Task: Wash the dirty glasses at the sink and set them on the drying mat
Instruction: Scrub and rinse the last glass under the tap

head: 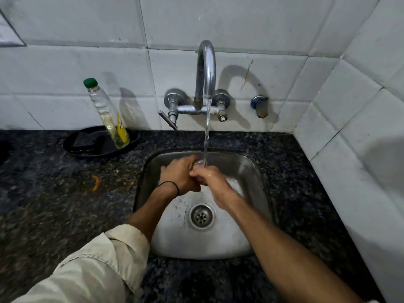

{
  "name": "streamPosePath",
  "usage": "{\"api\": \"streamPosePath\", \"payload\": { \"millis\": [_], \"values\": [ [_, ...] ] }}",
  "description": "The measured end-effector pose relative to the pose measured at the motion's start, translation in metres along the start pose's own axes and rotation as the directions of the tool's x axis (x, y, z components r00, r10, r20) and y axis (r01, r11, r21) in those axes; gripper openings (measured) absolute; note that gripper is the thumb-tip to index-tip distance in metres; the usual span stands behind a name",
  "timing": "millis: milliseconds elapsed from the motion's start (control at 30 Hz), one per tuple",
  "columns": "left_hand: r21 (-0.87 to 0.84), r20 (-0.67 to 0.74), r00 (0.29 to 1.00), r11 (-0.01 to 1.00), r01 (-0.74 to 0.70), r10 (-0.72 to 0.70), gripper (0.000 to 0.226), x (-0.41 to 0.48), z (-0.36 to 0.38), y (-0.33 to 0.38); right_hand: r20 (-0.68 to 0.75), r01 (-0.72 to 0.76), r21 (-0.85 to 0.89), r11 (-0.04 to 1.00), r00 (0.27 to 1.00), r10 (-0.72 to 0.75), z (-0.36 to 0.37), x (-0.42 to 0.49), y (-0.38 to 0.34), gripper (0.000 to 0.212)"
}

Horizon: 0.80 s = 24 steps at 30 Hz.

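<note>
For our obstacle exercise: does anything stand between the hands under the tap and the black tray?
Nothing visible does: only the sink rim and counter lie between; a bottle stands on the tray's right side.

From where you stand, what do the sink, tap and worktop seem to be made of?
Sink: likely stainless steel, dull brushed sheen with soft reflections. Tap: metal, probably chrome-plated, bright highlights along its curve, slightly tarnished. Worktop: seemingly polished stone, maybe granite, dark with fine pale speckles.
</note>
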<state>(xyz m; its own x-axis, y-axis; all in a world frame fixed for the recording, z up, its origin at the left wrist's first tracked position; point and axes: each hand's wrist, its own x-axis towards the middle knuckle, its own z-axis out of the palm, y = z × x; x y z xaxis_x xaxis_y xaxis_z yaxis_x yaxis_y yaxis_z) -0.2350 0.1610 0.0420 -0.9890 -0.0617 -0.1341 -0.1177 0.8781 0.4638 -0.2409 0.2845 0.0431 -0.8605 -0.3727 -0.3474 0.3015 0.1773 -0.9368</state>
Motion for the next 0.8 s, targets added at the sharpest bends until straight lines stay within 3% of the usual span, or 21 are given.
{"api": "streamPosePath", "payload": {
  "millis": [67, 133, 233, 333, 433, 533, 633, 733, 800],
  "values": [
    [0.316, 0.122, 0.992, 0.949, -0.003, -0.037, 0.060, 0.001, -0.009, 0.016, -0.153, -0.058, 0.412, 0.910, 0.979, 0.132, 0.013, 0.000, 0.023, 0.024],
    [0.488, 0.198, 0.979, 0.871, -0.054, -0.050, 0.042, 0.003, -0.014, 0.029, -0.171, -0.110, 0.695, 0.711, 0.935, 0.311, 0.027, 0.005, 0.038, 0.038],
    [0.450, 0.262, 0.964, 0.890, -0.078, -0.049, 0.041, 0.004, -0.019, 0.037, -0.138, -0.132, 0.842, 0.523, 0.885, 0.445, 0.041, 0.012, 0.054, 0.041],
    [0.379, 0.285, 0.956, 0.924, -0.046, -0.069, 0.047, -0.001, -0.022, 0.033, -0.102, -0.194, 0.846, 0.497, 0.855, 0.508, 0.044, 0.013, 0.065, 0.043],
    [0.306, 0.268, 0.957, 0.952, 0.024, -0.110, 0.044, -0.011, -0.016, 0.017, -0.068, -0.311, 0.766, 0.563, 0.831, 0.553, 0.044, 0.014, 0.066, 0.041],
    [0.200, 0.269, 0.950, 0.974, 0.107, -0.160, 0.045, -0.017, -0.005, -0.006, -0.207, -0.374, 0.571, 0.731, 0.796, 0.569, 0.034, 0.015, 0.068, 0.033],
    [0.017, 0.370, 0.919, 0.990, 0.139, -0.135, 0.040, -0.021, -0.001, -0.024, -0.190, -0.437, 0.317, 0.842, 0.840, 0.508, 0.023, 0.010, 0.064, 0.033],
    [-0.279, 0.556, 0.827, 0.920, 0.276, -0.079, 0.037, -0.029, 0.004, -0.031, -0.198, -0.281, 0.002, 0.960, 0.941, 0.275, 0.015, 0.009, 0.048, 0.028],
    [-0.478, 0.571, 0.821, 0.823, 0.308, 0.024, 0.029, -0.030, 0.017, -0.038, -0.171, -0.110, -0.340, 0.934, 0.984, 0.054, 0.012, 0.006, 0.029, 0.031]
  ]
}}
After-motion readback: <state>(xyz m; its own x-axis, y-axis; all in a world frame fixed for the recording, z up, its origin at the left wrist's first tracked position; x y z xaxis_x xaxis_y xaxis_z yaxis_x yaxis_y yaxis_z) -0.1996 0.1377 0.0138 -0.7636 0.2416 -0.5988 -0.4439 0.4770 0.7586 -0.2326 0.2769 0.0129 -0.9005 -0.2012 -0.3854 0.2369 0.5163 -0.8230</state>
